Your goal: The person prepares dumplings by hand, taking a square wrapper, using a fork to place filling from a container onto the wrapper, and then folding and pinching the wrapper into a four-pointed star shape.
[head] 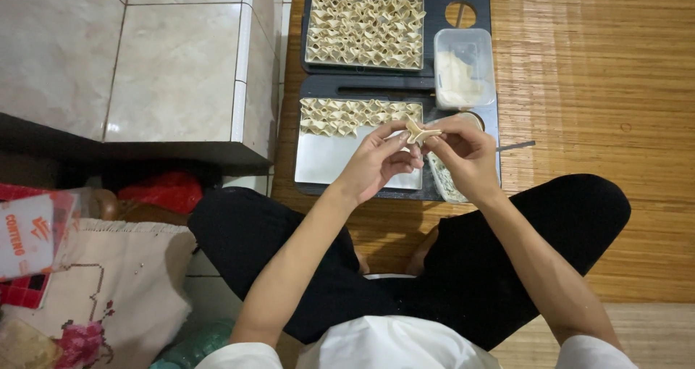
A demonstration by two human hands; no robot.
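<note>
A small folded dumpling (pixel 418 132) of thin pale dough is pinched between the fingertips of the left hand (pixel 376 159) and right hand (pixel 467 155) above the near steel tray (pixel 326 162), and its soft corners are best pressed gently so the pleated shape is kept.

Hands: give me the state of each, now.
Left hand: shut on the dumpling, pinching its left side.
Right hand: shut on the dumpling, pinching its right side.

Woven bamboo mat (pixel 601 86) on the floor beside pale glossy tiles (pixel 108 50), under dim indoor light.
</note>
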